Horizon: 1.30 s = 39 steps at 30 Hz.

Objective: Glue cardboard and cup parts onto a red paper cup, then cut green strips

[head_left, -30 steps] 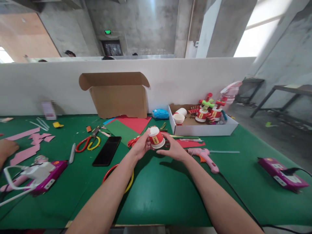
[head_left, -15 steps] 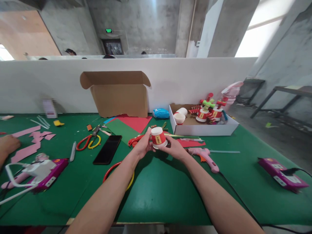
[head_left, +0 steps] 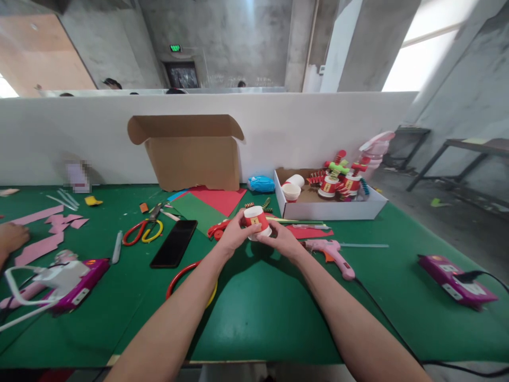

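Between my two hands, above the green table, is a small paper cup (head_left: 254,214) turned upside down, white at its base with a red band and a gold label. My left hand (head_left: 236,233) grips it from the left, its thumb lying across the label. From the right, my right hand (head_left: 280,239) holds the cup low, near its rim. Just behind the hands lie small paper springs (head_left: 266,203) and a red piece (head_left: 217,230). A pink glue gun (head_left: 332,254) rests to the right of my right hand.
A white box (head_left: 330,211) holds cups and decorated cup figures. Scissors (head_left: 143,229), a phone (head_left: 174,244) and coloured paper (head_left: 217,200) lie to the left. Purple power strips (head_left: 453,281) sit at both sides. Another person's hand (head_left: 11,239) is at the far left.
My left thumb has moved across the front of the cup, partly covering the label. The cup has tilted slightly, and both hands still hold it.
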### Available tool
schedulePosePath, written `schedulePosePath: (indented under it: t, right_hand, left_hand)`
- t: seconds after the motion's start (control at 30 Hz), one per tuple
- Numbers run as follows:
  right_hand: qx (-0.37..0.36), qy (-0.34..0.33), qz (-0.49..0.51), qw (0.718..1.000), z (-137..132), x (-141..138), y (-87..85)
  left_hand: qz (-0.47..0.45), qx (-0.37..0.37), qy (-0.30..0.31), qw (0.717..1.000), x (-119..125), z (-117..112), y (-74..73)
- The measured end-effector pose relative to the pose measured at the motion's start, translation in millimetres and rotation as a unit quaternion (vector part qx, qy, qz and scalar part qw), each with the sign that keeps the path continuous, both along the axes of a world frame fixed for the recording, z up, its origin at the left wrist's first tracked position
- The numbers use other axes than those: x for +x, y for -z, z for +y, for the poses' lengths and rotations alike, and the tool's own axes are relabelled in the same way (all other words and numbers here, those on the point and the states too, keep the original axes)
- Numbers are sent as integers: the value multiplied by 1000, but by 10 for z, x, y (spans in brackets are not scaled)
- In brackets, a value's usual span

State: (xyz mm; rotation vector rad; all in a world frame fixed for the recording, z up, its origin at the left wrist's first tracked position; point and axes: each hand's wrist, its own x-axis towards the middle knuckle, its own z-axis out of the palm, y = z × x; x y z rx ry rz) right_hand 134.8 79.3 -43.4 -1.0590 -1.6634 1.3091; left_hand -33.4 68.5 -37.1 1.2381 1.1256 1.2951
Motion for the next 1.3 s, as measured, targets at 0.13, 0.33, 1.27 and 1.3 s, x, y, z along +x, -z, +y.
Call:
schedulePosePath:
  t: [0.13, 0.33, 1.27, 1.3]
  right_hand:
    - [-141, -16, 103, 985, -1, -19, -20]
    - [-260, -44, 211, 941, -23, -39, -18]
    - [-243, -48, 242, 938, -59, -103, 29]
    - [-237, -45, 239, 941, -57, -102, 28]
  left_hand:
    - [-37, -1, -22, 999, -29, 37, 41]
    - [-57, 10, -38, 998, -22, 46, 43]
    - [-87, -2, -40, 995, 35, -8, -39]
    - [-89, -2, -37, 995, 35, -6, -35]
